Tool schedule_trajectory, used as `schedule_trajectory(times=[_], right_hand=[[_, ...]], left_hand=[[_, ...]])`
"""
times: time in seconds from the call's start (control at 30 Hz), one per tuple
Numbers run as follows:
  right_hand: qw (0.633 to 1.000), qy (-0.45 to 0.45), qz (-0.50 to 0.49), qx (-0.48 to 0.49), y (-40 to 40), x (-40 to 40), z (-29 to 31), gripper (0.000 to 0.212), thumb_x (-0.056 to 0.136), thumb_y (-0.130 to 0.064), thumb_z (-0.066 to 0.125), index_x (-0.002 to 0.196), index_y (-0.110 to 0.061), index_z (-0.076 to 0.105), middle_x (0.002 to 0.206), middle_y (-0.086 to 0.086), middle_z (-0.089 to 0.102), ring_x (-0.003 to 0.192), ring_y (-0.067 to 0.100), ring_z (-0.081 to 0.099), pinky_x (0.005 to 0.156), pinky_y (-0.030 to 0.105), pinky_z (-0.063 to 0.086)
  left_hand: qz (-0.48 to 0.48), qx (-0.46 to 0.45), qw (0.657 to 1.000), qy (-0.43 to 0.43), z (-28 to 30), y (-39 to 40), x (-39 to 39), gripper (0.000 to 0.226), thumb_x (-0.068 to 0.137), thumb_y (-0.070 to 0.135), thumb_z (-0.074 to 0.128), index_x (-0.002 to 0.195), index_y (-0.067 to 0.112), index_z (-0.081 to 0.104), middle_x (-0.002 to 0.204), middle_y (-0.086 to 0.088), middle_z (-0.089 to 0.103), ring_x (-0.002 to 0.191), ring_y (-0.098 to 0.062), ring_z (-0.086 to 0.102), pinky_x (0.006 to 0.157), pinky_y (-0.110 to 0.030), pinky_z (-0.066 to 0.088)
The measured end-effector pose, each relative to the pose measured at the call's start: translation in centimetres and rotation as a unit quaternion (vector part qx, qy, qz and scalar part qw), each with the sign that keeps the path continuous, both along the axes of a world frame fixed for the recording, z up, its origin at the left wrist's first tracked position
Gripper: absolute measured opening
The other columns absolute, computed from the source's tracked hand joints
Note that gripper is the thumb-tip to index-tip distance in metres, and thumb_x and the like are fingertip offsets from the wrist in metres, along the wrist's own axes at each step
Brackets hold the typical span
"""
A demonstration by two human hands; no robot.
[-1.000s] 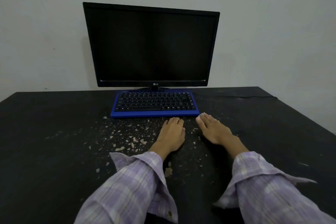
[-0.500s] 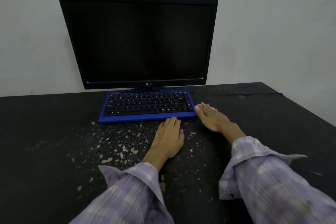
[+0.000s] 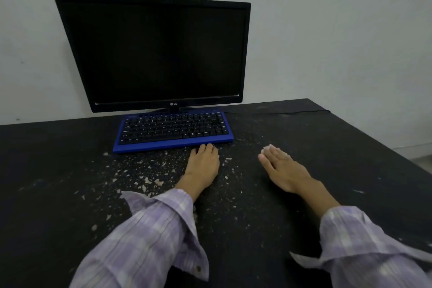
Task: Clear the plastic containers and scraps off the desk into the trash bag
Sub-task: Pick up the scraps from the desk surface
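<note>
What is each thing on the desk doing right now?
Monitor: upright, screen dark.
Keyboard: flat, in front of the monitor.
Scraps: scattered across the desk.
Left hand: flat, palm down, by the keyboard.
Right hand: flat on something small and white.

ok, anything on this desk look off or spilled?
Yes. Pale scraps are strewn over the black desk in front of the blue keyboard, thickest beside the left hand. Something white pokes out under the right hand's fingertips. The monitor is dark.
</note>
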State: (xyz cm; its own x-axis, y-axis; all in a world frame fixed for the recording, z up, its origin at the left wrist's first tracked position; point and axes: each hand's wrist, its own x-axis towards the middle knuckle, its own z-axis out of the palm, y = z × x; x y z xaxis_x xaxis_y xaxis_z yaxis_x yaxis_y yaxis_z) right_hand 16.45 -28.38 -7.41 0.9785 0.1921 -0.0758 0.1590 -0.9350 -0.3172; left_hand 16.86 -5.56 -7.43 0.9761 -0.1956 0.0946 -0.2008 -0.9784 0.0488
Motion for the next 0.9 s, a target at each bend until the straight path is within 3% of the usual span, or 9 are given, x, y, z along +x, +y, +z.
schedule_trajectory(times=[0.27, 0.5, 0.63, 0.77, 0.9], right_hand=[[0.992, -0.003, 0.125, 0.029, 2.9, -9.9, 0.2, 0.067, 0.089, -0.065, 0.012, 0.150, -0.036, 0.018, 0.158, -0.018, 0.007, 0.142, -0.006, 0.001, 0.117, 0.024, 0.003], [0.999, -0.005, 0.035, 0.015, 1.9, -8.8, 0.9, 0.054, 0.101, -0.047, 0.018, 0.148, -0.023, 0.027, 0.158, -0.007, 0.017, 0.146, 0.007, 0.006, 0.117, 0.030, 0.005], [0.997, -0.009, 0.074, 0.019, 4.7, -11.6, 0.5, 0.060, 0.098, -0.053, 0.019, 0.151, -0.023, 0.020, 0.159, -0.009, 0.011, 0.146, 0.007, 0.002, 0.116, 0.028, 0.001], [0.985, -0.030, 0.170, 0.025, 6.0, -16.7, -0.8, 0.080, 0.081, -0.068, 0.001, 0.151, -0.031, 0.013, 0.157, -0.019, 0.002, 0.143, -0.005, -0.005, 0.120, 0.025, -0.001], [0.990, -0.022, 0.135, 0.035, 4.5, -17.7, -0.1, 0.065, 0.090, -0.062, 0.009, 0.149, -0.036, 0.019, 0.156, -0.022, 0.006, 0.142, -0.008, 0.000, 0.119, 0.023, 0.002]], left_hand=[[-0.054, -0.052, 0.997, -0.003, 0.7, -0.8, -3.6, 0.041, 0.097, 0.029, 0.039, 0.135, 0.011, 0.043, 0.138, -0.008, 0.044, 0.125, -0.021, 0.043, 0.105, -0.039, 0.038], [-0.101, -0.098, 0.990, -0.021, -0.3, 0.6, -8.9, 0.041, 0.097, 0.029, 0.039, 0.135, 0.014, 0.043, 0.136, -0.002, 0.047, 0.123, -0.016, 0.045, 0.105, -0.031, 0.037], [-0.098, -0.104, 0.989, -0.037, -0.7, 1.7, -11.0, 0.040, 0.097, 0.028, 0.041, 0.135, 0.015, 0.043, 0.136, 0.000, 0.047, 0.125, -0.014, 0.043, 0.107, -0.030, 0.035], [-0.104, -0.116, 0.986, -0.055, -1.0, 2.0, -12.9, 0.040, 0.097, 0.027, 0.040, 0.135, 0.016, 0.044, 0.137, 0.000, 0.046, 0.127, -0.012, 0.040, 0.108, -0.027, 0.032], [-0.107, -0.112, 0.986, -0.056, -1.4, 2.1, -14.5, 0.042, 0.099, 0.029, 0.036, 0.139, 0.016, 0.041, 0.143, 0.001, 0.041, 0.132, -0.012, 0.036, 0.111, -0.025, 0.027]])
